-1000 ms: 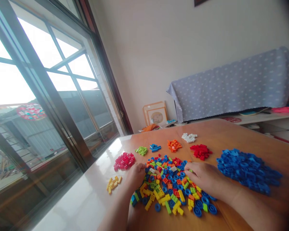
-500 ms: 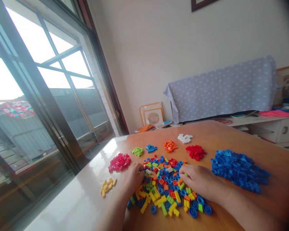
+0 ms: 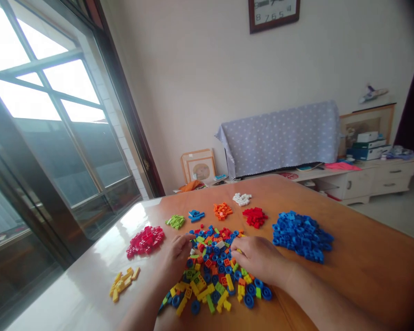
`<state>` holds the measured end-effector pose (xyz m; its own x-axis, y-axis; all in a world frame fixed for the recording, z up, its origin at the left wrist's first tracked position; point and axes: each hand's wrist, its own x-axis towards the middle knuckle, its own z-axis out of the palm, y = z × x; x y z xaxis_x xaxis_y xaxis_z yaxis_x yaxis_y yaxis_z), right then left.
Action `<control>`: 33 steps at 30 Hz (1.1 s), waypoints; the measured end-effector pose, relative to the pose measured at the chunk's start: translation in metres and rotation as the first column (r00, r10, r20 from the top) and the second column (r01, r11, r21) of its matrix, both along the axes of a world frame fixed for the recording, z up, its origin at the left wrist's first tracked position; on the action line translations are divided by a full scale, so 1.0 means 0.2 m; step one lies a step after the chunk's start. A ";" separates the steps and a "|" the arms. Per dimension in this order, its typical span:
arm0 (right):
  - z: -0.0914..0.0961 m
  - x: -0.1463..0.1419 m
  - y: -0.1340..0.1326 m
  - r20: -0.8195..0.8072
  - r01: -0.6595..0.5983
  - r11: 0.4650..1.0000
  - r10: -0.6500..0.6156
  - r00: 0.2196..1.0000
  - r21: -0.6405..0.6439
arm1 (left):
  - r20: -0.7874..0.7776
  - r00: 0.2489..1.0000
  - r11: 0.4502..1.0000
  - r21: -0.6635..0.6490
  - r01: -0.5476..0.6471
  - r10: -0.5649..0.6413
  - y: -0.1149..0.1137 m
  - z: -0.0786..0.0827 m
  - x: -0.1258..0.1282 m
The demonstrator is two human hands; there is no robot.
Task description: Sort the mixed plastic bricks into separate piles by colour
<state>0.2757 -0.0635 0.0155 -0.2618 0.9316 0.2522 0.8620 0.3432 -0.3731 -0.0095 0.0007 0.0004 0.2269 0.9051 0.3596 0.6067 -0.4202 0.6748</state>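
Note:
A mixed pile of toy building bricks [image 3: 212, 290] lies in front of me, with yellow, orange, green, red and blue pieces and several blue rings. At its left edge is my left hand [image 3: 176, 257], its fingers curled down among the bricks. My right hand [image 3: 255, 255] reaches into the right side with the fingers bent together. What either hand grips, if anything, is hidden by the fingers. Sorted piles surround the mix: pink bricks [image 3: 145, 241], yellow bricks [image 3: 124, 282], green bricks [image 3: 175, 221], orange bricks [image 3: 222, 211], red bricks [image 3: 255, 217] and blue bricks [image 3: 301, 235].
Farther back on the wooden table [image 3: 352, 248] are a small heap of blue bricks [image 3: 196, 215] and some white bricks [image 3: 242, 199]. Behind the table stands a low white cabinet [image 3: 362, 184] beside a cloth-covered object [image 3: 279, 140]. A large window [image 3: 55, 119] is on the left.
The view has turned to the right, so the table and piles sit farther left and the wall clock shows more. Both hands stay at the mixed pile, with only slight finger shifts.

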 end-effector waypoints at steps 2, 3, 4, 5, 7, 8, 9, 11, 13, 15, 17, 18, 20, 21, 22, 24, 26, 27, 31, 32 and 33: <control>0.00 0.01 0.01 -0.008 0.016 1.000 -0.016 1.000 0.017 | 0.017 1.000 1.000 -0.008 0.003 -0.003 0.00 0.00 0.03; 0.00 0.01 0.01 -0.018 0.031 0.999 -0.031 0.999 0.026 | 0.029 1.000 1.000 -0.027 0.003 -0.003 -0.01 0.00 0.05; 0.00 0.02 0.02 -0.035 0.050 0.998 -0.049 0.998 0.036 | 0.044 0.999 0.998 -0.055 0.005 -0.003 -0.01 0.00 0.06; 0.01 0.03 0.02 -0.063 0.070 0.996 -0.067 0.996 0.047 | 0.059 0.998 0.996 -0.089 0.014 -0.009 -0.01 0.01 0.08; 0.02 0.06 0.03 -0.158 0.115 0.991 -0.104 0.982 0.064 | 0.073 0.997 0.988 -0.146 0.043 -0.032 -0.02 0.01 0.13; 0.03 0.07 0.04 -0.225 0.140 0.988 -0.121 0.967 0.070 | 0.070 0.996 0.984 -0.165 0.062 -0.051 -0.02 0.02 0.15; 0.04 0.09 0.05 -0.301 0.167 0.983 -0.137 0.944 0.077 | 0.062 0.995 0.980 -0.180 0.087 -0.077 -0.02 0.02 0.18; 0.05 0.14 0.07 -0.458 0.229 0.968 -0.160 0.874 0.099 | 0.032 0.990 0.969 -0.204 0.139 -0.135 -0.02 0.04 0.26; 0.07 0.20 0.10 -0.593 0.291 0.949 -0.166 0.787 0.119 | -0.020 0.982 0.957 -0.225 0.181 -0.190 -0.02 0.07 0.36; 0.08 0.25 0.12 -0.698 0.353 0.928 -0.175 0.695 0.120 | -0.099 0.969 0.954 -0.223 0.199 -0.226 -0.03 0.10 0.48; 0.08 0.28 0.14 -0.771 0.414 0.904 -0.187 0.609 0.107 | -0.186 0.936 0.945 -0.194 0.262 -0.298 -0.05 0.12 0.62; 0.09 0.30 0.15 -0.794 0.435 0.894 -0.189 0.577 0.103 | -0.208 0.921 0.939 -0.170 0.297 -0.329 -0.05 0.13 0.70; 0.09 0.31 0.14 -0.816 0.456 0.883 -0.182 0.549 0.110 | -0.230 0.899 0.925 -0.168 0.341 -0.373 -0.06 0.12 0.83; 0.09 0.31 0.14 -0.815 0.457 0.881 -0.176 0.552 0.119 | -0.241 0.890 0.919 -0.179 0.352 -0.388 -0.06 0.11 0.89; 0.09 0.31 0.14 -0.811 0.457 0.880 -0.170 0.560 0.131 | -0.251 0.878 0.911 -0.182 0.370 -0.407 -0.05 0.10 0.95; 0.09 0.31 0.13 -0.801 0.459 0.875 -0.162 0.577 0.154 | -0.253 0.868 0.903 -0.174 0.394 -0.427 -0.04 0.07 1.03; 0.10 0.32 0.13 -0.803 0.462 0.871 -0.155 0.576 0.164 | -0.253 0.874 0.909 -0.169 0.381 -0.414 -0.03 0.03 1.07; 0.10 0.32 0.13 -0.810 0.465 0.870 -0.151 0.567 0.163 | -0.258 0.881 0.917 -0.165 0.364 -0.396 -0.03 0.02 1.08; 0.10 0.32 0.13 -0.859 0.473 0.870 -0.129 0.495 0.142 | -0.315 0.885 0.939 -0.130 0.318 -0.343 -0.03 -0.01 1.07; 0.10 0.32 0.14 -0.873 0.470 0.872 -0.120 0.473 0.135 | -0.332 0.878 0.939 -0.123 0.321 -0.344 -0.04 -0.01 1.06; 0.10 0.32 0.14 -0.885 0.468 0.874 -0.111 0.452 0.130 | -0.345 0.872 0.938 -0.120 0.325 -0.347 -0.04 -0.01 1.06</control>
<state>0.3402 -0.0362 0.0355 0.5094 0.7239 0.4652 0.2672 0.3808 -0.8852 0.2031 -0.0077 -0.0011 0.6236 0.7676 0.1477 0.6391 -0.6095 0.4691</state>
